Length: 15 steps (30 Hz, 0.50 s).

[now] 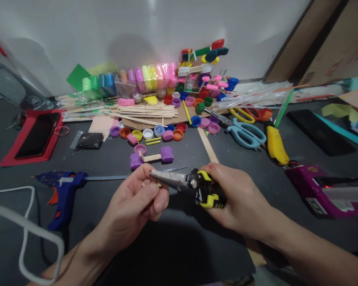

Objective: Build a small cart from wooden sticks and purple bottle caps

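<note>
Forearms (304,249) foremost, right hand (237,196) grips black-and-yellow snips (209,190); left hand (137,195) pinches seemingly wooden bits (158,184). Likely trimming; next cut calls for careful aim.

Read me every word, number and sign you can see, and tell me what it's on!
I can't read any words or numbers clearly.
Blue glue gun: white label, print too small to read.
Clear bottle: a mark near its base, too blurred.
Cardboard: red marks, too blurred.
Clear wrapping: green marks, too blurred.
Black-and-yellow pliers: no letters I can make out.
</note>
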Available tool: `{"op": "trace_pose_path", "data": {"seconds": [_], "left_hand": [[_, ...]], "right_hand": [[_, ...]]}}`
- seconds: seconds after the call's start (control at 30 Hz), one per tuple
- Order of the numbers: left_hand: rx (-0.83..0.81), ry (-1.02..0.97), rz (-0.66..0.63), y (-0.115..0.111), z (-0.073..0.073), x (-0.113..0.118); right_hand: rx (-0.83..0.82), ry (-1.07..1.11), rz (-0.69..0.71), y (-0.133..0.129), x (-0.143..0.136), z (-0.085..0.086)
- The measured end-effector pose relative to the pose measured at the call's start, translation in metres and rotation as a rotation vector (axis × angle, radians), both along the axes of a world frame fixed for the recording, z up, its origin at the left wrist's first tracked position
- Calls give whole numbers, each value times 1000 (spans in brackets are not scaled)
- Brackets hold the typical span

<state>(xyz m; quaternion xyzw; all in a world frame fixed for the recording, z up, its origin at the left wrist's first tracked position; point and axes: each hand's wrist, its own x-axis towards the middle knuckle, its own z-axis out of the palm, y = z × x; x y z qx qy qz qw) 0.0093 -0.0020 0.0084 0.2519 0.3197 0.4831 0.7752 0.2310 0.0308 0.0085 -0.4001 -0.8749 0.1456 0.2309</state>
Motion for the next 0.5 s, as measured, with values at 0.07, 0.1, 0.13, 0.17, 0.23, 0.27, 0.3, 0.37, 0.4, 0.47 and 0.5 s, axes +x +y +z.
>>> {"op": "trace_pose_path", "data": {"seconds": [0.07,0.1,0.13,0.17,0.23,0.27,0.3,0.37,0.4,0.47,0.5], "left_hand": [[17,24,5,-1,-1,0],[27,34,3,-1,-2,0],[36,38,0,-1,-3,-1],[41,39,-3,-1,-3,-1],[34,40,-3,-1,-3,-1],[25,36,-1,-1,-3,-1],[13,30,2,-1,-2,-1],[-9,20,10,-2,-1,-1],[-12,15,11,-2,0,-1],[-7,17,7,-2,1,-1],[2,18,3,-2,1,-1]], "right_hand": [[-56,33,-40,1,-1,0],[-78,39,-52,2,-2,0],[-91,41,-57,2,-3,0],[-98,40,-52,3,-3,1],[-100,37,-30,4,-4,0],[-93,36,-15,4,-4,0],[-78,35,-1,3,-4,0],[-27,31,20,3,-3,-2],[2,27,25,3,-3,-2],[41,21,25,3,-3,-3],[45,19,24,3,-3,-3]]}}
